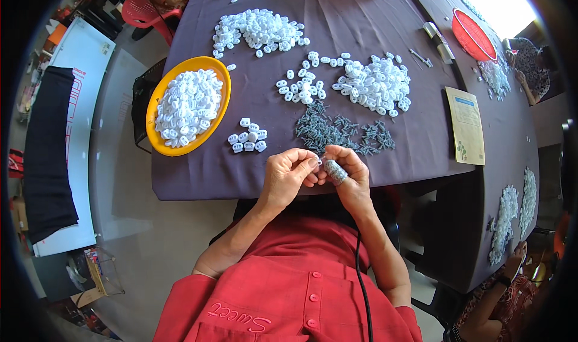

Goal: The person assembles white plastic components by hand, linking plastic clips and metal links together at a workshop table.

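At the table's near edge, my left hand is closed, pinching a small white plastic piece between thumb and fingertips. My right hand meets it there with curled fingers; whatever is in its fingertips is too small to make out. A grey speckled wrap covers the right thumb. Just beyond both hands spreads a heap of tiny dark grey spring-like pieces. White oval two-holed plastic pieces lie in a loose cluster, a larger heap and a small group left of my hands.
A yellow oval basket full of white pieces stands at the left edge. Another white heap lies farther back. To the right are a brown envelope and a red basket. Other people sit around the tables. A black cable crosses my shirt.
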A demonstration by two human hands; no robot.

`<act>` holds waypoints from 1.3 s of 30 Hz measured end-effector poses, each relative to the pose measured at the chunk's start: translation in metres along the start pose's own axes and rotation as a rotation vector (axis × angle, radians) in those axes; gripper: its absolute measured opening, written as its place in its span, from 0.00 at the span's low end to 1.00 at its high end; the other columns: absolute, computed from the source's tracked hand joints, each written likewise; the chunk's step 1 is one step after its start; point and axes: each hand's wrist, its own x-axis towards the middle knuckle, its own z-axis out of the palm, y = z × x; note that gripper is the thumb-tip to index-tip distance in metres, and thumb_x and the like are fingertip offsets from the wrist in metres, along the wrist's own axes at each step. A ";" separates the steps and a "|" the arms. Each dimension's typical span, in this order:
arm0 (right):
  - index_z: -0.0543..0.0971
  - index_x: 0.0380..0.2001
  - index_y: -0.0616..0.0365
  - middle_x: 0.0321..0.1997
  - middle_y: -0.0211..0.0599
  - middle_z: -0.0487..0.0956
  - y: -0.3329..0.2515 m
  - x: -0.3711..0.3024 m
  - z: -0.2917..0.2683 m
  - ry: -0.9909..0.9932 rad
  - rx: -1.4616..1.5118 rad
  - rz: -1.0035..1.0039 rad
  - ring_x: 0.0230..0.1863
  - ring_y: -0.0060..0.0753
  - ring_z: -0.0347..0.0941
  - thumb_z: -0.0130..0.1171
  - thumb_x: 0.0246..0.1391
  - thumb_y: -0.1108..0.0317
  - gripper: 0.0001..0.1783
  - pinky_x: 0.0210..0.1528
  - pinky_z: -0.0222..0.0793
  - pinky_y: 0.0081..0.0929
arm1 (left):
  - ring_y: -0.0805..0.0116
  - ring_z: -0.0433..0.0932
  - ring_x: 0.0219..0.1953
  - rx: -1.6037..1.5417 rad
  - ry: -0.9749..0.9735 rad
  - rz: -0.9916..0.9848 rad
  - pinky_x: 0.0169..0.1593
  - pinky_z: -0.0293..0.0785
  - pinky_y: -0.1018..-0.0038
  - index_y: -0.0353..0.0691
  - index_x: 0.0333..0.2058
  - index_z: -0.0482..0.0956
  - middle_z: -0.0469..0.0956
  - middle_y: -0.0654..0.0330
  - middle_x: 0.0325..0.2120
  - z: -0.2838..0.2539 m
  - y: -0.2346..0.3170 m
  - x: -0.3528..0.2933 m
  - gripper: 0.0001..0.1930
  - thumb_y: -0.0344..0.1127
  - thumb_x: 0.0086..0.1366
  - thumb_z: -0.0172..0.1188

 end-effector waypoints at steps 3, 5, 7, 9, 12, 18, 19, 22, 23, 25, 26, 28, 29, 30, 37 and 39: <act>0.72 0.43 0.61 0.32 0.31 0.75 0.002 0.000 -0.003 -0.041 -0.020 0.026 0.29 0.19 0.71 0.50 0.56 0.79 0.11 0.33 0.68 0.15 | 0.78 0.75 0.21 -0.010 -0.009 -0.029 0.26 0.74 0.82 0.32 0.32 0.77 0.77 0.61 0.22 -0.002 0.000 -0.001 0.06 0.30 0.61 0.56; 0.72 0.44 0.61 0.32 0.32 0.75 0.000 0.000 -0.003 -0.043 -0.027 0.029 0.29 0.19 0.71 0.49 0.56 0.79 0.11 0.33 0.68 0.16 | 0.78 0.75 0.21 -0.009 -0.007 -0.034 0.25 0.73 0.82 0.32 0.32 0.77 0.77 0.61 0.22 -0.003 0.000 0.000 0.07 0.30 0.61 0.56; 0.72 0.44 0.61 0.32 0.32 0.75 -0.004 0.001 -0.003 -0.045 -0.034 0.032 0.29 0.19 0.71 0.49 0.56 0.78 0.11 0.33 0.68 0.16 | 0.79 0.74 0.20 0.002 -0.006 -0.033 0.24 0.73 0.83 0.32 0.32 0.77 0.77 0.62 0.22 -0.002 -0.001 -0.001 0.06 0.30 0.61 0.56; 0.72 0.43 0.62 0.30 0.31 0.74 -0.011 0.003 -0.003 -0.045 -0.074 -0.023 0.29 0.19 0.71 0.50 0.56 0.79 0.11 0.34 0.69 0.17 | 0.81 0.74 0.20 0.012 -0.005 -0.032 0.24 0.72 0.84 0.32 0.31 0.78 0.77 0.63 0.21 -0.001 -0.002 -0.001 0.06 0.30 0.61 0.56; 0.72 0.42 0.63 0.29 0.30 0.74 -0.018 0.003 -0.002 -0.062 -0.220 -0.051 0.30 0.19 0.71 0.50 0.55 0.80 0.10 0.33 0.69 0.17 | 0.80 0.74 0.20 0.021 -0.012 -0.042 0.23 0.72 0.84 0.33 0.31 0.78 0.77 0.63 0.21 0.000 -0.003 -0.001 0.06 0.29 0.61 0.56; 0.75 0.29 0.62 0.23 0.31 0.75 -0.013 0.002 -0.003 -0.076 -0.449 -0.109 0.23 0.18 0.70 0.52 0.51 0.82 0.05 0.25 0.68 0.17 | 0.79 0.74 0.20 0.058 -0.029 -0.040 0.25 0.72 0.84 0.32 0.33 0.77 0.77 0.62 0.22 0.002 -0.008 -0.002 0.06 0.29 0.61 0.56; 0.74 0.27 0.62 0.22 0.30 0.75 -0.011 0.003 -0.003 -0.058 -0.433 -0.090 0.21 0.17 0.70 0.53 0.51 0.82 0.04 0.24 0.67 0.17 | 0.80 0.74 0.20 0.073 -0.046 -0.046 0.25 0.72 0.84 0.32 0.33 0.77 0.77 0.63 0.22 0.002 -0.007 -0.002 0.05 0.28 0.61 0.55; 0.74 0.27 0.62 0.23 0.31 0.75 -0.004 0.001 -0.002 -0.033 -0.433 -0.150 0.22 0.17 0.70 0.53 0.51 0.81 0.03 0.24 0.67 0.17 | 0.81 0.74 0.20 0.100 -0.052 -0.028 0.25 0.72 0.85 0.33 0.33 0.77 0.78 0.63 0.21 0.005 -0.010 -0.002 0.05 0.28 0.62 0.55; 0.74 0.29 0.62 0.23 0.30 0.75 -0.004 0.002 -0.002 -0.028 -0.426 -0.130 0.22 0.16 0.70 0.53 0.52 0.80 0.03 0.24 0.68 0.16 | 0.81 0.74 0.20 0.054 -0.047 -0.033 0.25 0.72 0.85 0.33 0.33 0.77 0.78 0.63 0.21 0.005 -0.015 -0.001 0.05 0.28 0.62 0.54; 0.74 0.29 0.62 0.24 0.29 0.75 -0.006 0.001 0.003 0.003 -0.399 -0.114 0.23 0.16 0.70 0.53 0.52 0.80 0.02 0.25 0.68 0.16 | 0.79 0.75 0.21 -0.002 -0.053 -0.011 0.25 0.73 0.84 0.32 0.33 0.76 0.78 0.62 0.23 0.005 -0.019 0.002 0.06 0.28 0.63 0.54; 0.75 0.29 0.62 0.24 0.29 0.75 -0.007 0.001 0.005 0.040 -0.366 -0.088 0.24 0.15 0.70 0.54 0.53 0.80 0.02 0.25 0.69 0.15 | 0.79 0.75 0.21 -0.006 -0.050 0.000 0.25 0.73 0.84 0.32 0.33 0.76 0.78 0.62 0.23 0.004 -0.019 0.004 0.06 0.28 0.63 0.54; 0.75 0.33 0.62 0.25 0.27 0.75 -0.012 0.005 0.005 0.014 -0.382 -0.111 0.25 0.15 0.70 0.53 0.53 0.80 0.05 0.27 0.70 0.15 | 0.78 0.76 0.22 -0.134 -0.102 -0.012 0.26 0.73 0.82 0.32 0.34 0.76 0.78 0.60 0.24 0.001 -0.019 0.009 0.05 0.28 0.63 0.53; 0.76 0.36 0.62 0.26 0.27 0.75 -0.015 0.006 0.005 -0.010 -0.374 -0.090 0.25 0.15 0.70 0.53 0.53 0.81 0.08 0.27 0.69 0.15 | 0.78 0.76 0.22 -0.140 -0.100 -0.004 0.26 0.73 0.82 0.32 0.34 0.76 0.78 0.60 0.24 -0.001 -0.020 0.012 0.05 0.28 0.63 0.53; 0.76 0.39 0.62 0.26 0.27 0.76 -0.017 0.008 0.005 -0.034 -0.366 -0.068 0.26 0.16 0.71 0.52 0.52 0.81 0.10 0.27 0.69 0.15 | 0.77 0.76 0.22 -0.116 -0.104 -0.007 0.26 0.74 0.82 0.32 0.35 0.75 0.78 0.60 0.24 -0.004 -0.022 0.014 0.05 0.28 0.63 0.54; 0.77 0.42 0.60 0.25 0.35 0.77 -0.045 0.068 0.000 0.020 -0.853 -0.214 0.25 0.21 0.73 0.50 0.47 0.82 0.17 0.28 0.70 0.21 | 0.74 0.76 0.21 -0.161 -0.007 -0.020 0.25 0.74 0.80 0.32 0.33 0.75 0.77 0.59 0.23 -0.021 -0.026 0.020 0.06 0.30 0.61 0.56; 0.78 0.35 0.62 0.29 0.47 0.78 -0.040 0.097 -0.007 0.056 -1.083 -0.341 0.32 0.42 0.76 0.51 0.46 0.78 0.11 0.35 0.70 0.32 | 0.74 0.76 0.21 -0.201 0.001 -0.012 0.25 0.74 0.80 0.33 0.33 0.75 0.77 0.59 0.23 -0.020 -0.027 0.019 0.06 0.30 0.61 0.56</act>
